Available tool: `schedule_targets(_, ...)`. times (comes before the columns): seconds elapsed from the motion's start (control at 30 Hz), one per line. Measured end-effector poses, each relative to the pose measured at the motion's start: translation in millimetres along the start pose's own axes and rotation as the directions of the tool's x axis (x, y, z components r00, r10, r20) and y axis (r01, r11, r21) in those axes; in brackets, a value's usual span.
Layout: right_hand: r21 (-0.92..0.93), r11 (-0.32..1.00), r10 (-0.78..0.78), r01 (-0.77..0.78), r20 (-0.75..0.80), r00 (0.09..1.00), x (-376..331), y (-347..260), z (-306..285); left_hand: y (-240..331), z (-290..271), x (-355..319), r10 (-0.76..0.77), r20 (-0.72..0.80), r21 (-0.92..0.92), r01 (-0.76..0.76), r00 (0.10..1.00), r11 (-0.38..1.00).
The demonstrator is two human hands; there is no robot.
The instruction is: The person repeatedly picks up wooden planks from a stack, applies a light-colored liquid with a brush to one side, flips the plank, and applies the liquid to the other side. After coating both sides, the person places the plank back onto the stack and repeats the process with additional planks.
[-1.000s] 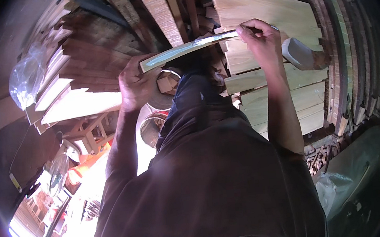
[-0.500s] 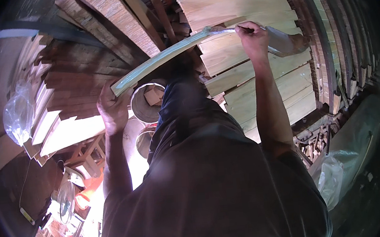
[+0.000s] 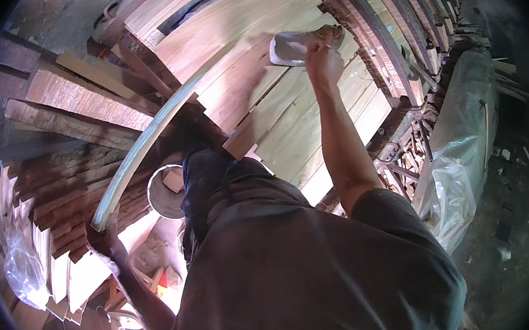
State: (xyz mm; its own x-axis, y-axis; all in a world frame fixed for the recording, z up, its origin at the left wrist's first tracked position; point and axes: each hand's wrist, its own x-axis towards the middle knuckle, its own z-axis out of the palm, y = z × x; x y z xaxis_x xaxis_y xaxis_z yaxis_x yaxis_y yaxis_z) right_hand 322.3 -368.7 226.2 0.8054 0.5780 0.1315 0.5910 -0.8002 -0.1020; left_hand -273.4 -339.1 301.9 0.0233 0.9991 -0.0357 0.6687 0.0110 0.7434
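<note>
I count two hands at work, one curved strip, one scoop-like container and one open round bucket. The left hand (image 3: 106,239) is closed around the near end of the long, narrow, curved pale-wood strip (image 3: 141,145), whose upper edge carries a glossy bluish-white coating; the strip slants up and away, in front of the brown boards and over the edge of the pale ones, where its far tip is hard to make out. The right hand (image 3: 325,64) is at the brown end of the white, open-mouthed container (image 3: 288,49), well apart from the strip; its fingers are partly hidden, so I cannot tell whether they grip anything. Under the container I count at least five pale, flat wooden boards (image 3: 291,114), side by side and partly overlapping. Beyond them stand dark-edged stacks of planks (image 3: 362,19), too many to count. On the left, a fanned pile of brown boards (image 3: 70,199) and several thick rough beams (image 3: 86,99) crowd the strip, and one clear plastic bag (image 3: 25,267) hangs beside the pile. The off-white round bucket (image 3: 161,199), holding a wood piece, stands beside the person's leg. Translucent plastic sheeting (image 3: 453,175) lies at right, and the dark-shirted torso (image 3: 294,276) blocks my lower view.
</note>
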Motion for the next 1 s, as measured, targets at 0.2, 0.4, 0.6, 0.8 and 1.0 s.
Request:
schedule_targets(0.2,-0.037,0.999,-0.014,0.017,0.078,0.997,6.4,-16.9,57.8,5.0,-12.9,7.4,0.010,0.047,0.062,-0.012,0.999,0.998)
schedule_targets(0.4,-0.052,0.998,-0.019,0.033,0.237,0.971,11.0,-31.3,28.6,-2.2,-9.8,0.4,-0.007,0.008,-0.083,0.008,1.000,0.997)
schedule_targets(0.6,0.197,0.944,0.258,-0.263,0.052,0.965,-23.1,3.2,37.7,-11.9,-1.6,7.5,-0.008,0.036,-0.124,0.012,0.999,0.992)
schedule_targets(0.8,0.805,-0.037,0.505,-0.593,0.527,0.684,-57.9,13.6,41.2,-6.0,7.0,-0.1,-0.072,0.036,-0.238,0.078,0.997,0.968)
schedule_targets(1.0,0.756,-0.242,0.205,-0.608,0.653,0.729,-69.8,0.9,30.2,-20.9,10.0,-1.9,-0.117,0.035,-0.311,0.122,0.993,0.943)
